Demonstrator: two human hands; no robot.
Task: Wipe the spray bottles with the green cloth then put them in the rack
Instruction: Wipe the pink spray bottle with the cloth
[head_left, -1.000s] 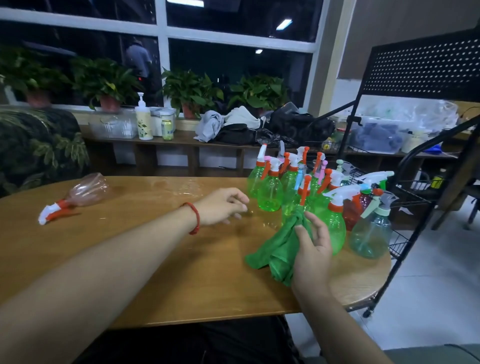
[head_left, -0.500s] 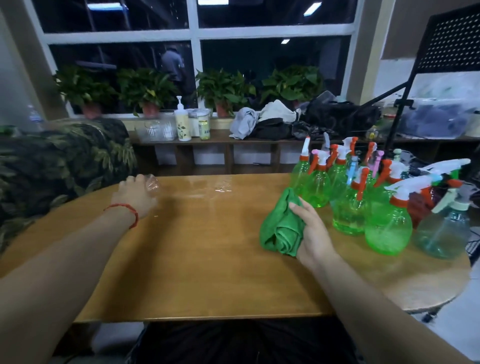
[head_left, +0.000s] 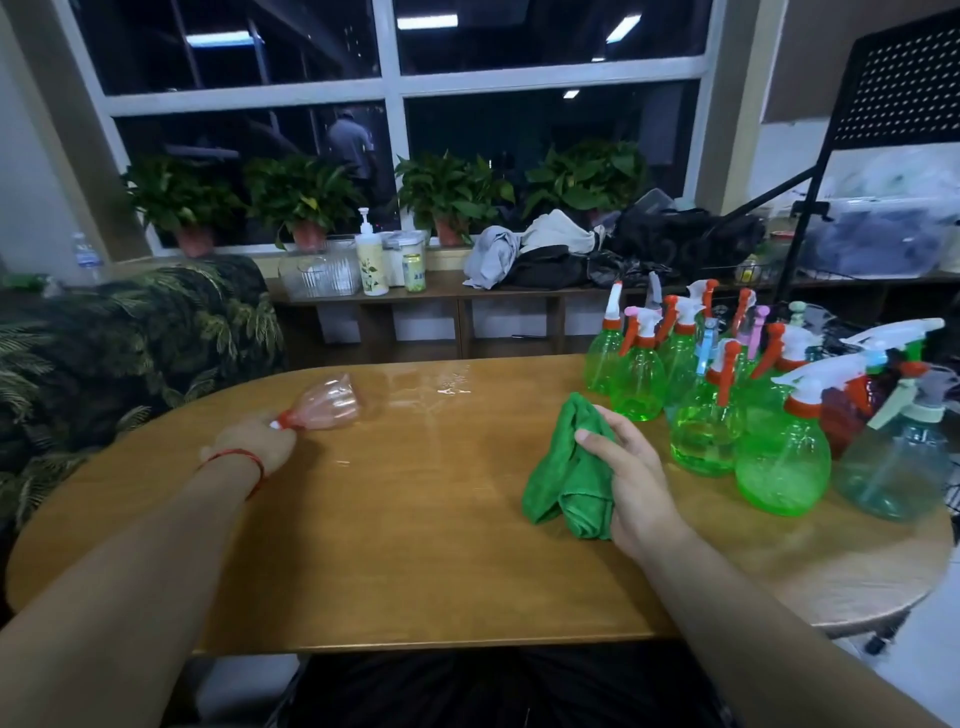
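- Pink spray bottle (head_left: 330, 402) lies on its side on the table (head_left: 415, 561). The left hand (head_left: 254, 449) grips it at the red collar end, with the body pointing away from the hand. The trigger head is hidden inside the grip.
- Green cloth (head_left: 569, 467) is bunched in the right hand (head_left: 634, 483). Thumb and fingers clamp it, and the loose end hangs down to the table beside the palm.
- The hands are well apart, with tabletop between them.
- Cluster of spray bottles (head_left: 727, 410) stands upright just beyond and right of the right hand. Most are green; one is red and one pale blue-grey.
- Rack (head_left: 904, 93) is a black perforated panel and frame further right of that hand, past the cluster. Its shelves are mostly out of view.
- Step, as judged: fetching the stray bottle for wiping. It is not yet wiped, and nothing is visibly racked.
- Next move probably calls for lifting it by the neck, carrying it across to the cloth hand and wrapping the cloth round the body. The plastic looks light and empty, so it could swing.
- Wet patch (head_left: 452, 384) sits beyond the left hand and is best avoided.
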